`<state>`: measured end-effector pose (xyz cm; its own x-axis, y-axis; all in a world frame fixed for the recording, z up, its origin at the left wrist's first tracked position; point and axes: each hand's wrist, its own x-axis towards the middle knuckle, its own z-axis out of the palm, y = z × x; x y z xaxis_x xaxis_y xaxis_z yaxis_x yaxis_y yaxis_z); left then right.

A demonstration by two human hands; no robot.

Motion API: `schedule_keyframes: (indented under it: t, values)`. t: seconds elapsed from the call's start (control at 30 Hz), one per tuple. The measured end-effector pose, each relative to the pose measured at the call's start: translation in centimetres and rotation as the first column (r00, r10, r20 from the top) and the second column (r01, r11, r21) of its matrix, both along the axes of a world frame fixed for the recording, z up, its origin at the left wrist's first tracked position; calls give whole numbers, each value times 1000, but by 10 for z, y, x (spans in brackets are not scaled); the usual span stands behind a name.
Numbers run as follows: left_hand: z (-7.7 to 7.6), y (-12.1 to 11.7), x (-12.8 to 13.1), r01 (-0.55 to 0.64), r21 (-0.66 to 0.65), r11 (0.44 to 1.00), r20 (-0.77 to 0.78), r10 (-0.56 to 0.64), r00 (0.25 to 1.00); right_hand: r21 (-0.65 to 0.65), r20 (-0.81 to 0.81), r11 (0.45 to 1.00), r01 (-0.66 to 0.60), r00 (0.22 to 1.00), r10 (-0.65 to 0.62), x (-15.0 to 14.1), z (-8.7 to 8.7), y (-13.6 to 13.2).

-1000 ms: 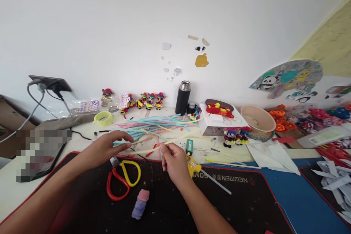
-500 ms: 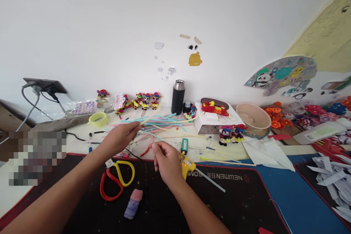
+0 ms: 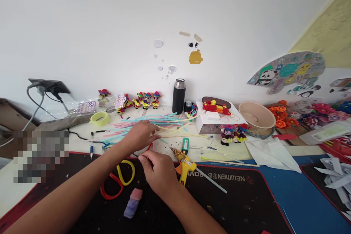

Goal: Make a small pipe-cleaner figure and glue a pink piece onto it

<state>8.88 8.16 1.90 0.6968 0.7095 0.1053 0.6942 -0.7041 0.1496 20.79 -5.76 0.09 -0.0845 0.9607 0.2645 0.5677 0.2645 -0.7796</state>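
Note:
My left hand (image 3: 142, 134) is over the pile of pastel pipe cleaners (image 3: 164, 118), its thumb and fingers apart. A pale yellow pipe cleaner (image 3: 166, 128) lies just beyond its fingertips. Lower and to the right, my right hand (image 3: 158, 168) has thumb and forefinger pinched together; what sits between them, if anything, is too small to make out. Close to that hand lies a yellow glue gun (image 3: 187, 170) with a clear glue stick in its back. Below my left forearm are scissors (image 3: 126, 172) with red and yellow handles. A purple and pink fuzzy roll (image 3: 133, 203) rests on the dark mat.
A black flask (image 3: 178, 97) stands against the wall, beside small colourful figures (image 3: 148, 100). Farther right are a white box (image 3: 201, 119), a beige bowl (image 3: 256, 115) and white tissue (image 3: 271, 153). A roll of yellow tape (image 3: 99, 118) sits at left.
My left hand has moved right and lower, its pinch on a pale yellow pipe cleaner loosened. My right hand has shifted slightly left and down, uncovering more of the glue gun.

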Motion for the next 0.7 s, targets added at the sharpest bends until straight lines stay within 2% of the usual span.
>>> schedule_keyframes:
  t: [0.07, 0.17, 0.27, 0.37, 0.5, 0.6, 0.67, 0.7]
  values:
    - [1, 10, 0, 1, 94, 996, 59, -6, 998, 11, 64, 999, -33, 997, 32, -1, -1, -1]
    - [-4, 25, 0, -122, 180, 976, 4, 123, 992, 16, 157, 996, -83, 984, 79, -1, -1, -1]
    - [-13, 36, -2, -174, 172, 970, -109, 194, 975, 10, 221, 993, -115, 969, 110, -1, 0, -1]
    - [-15, 40, -5, -176, 169, 970, -129, 199, 971, -3, 274, 990, -139, 952, 134, -2, 1, -1]
    - [-2, 42, -12, -199, 213, 956, -97, 223, 970, -23, 348, 983, -180, 921, 176, -3, 2, -2]
    - [11, 38, -18, -228, 295, 928, -37, 250, 968, -34, 392, 977, -208, 897, 205, -5, 1, -3]
    - [13, 31, -22, -221, 311, 924, -1, 233, 973, -33, 414, 975, -220, 885, 214, -5, 0, -3]
    - [12, 26, -24, -192, 283, 940, -8, 202, 979, -30, 423, 974, -223, 880, 215, -6, -1, -3]
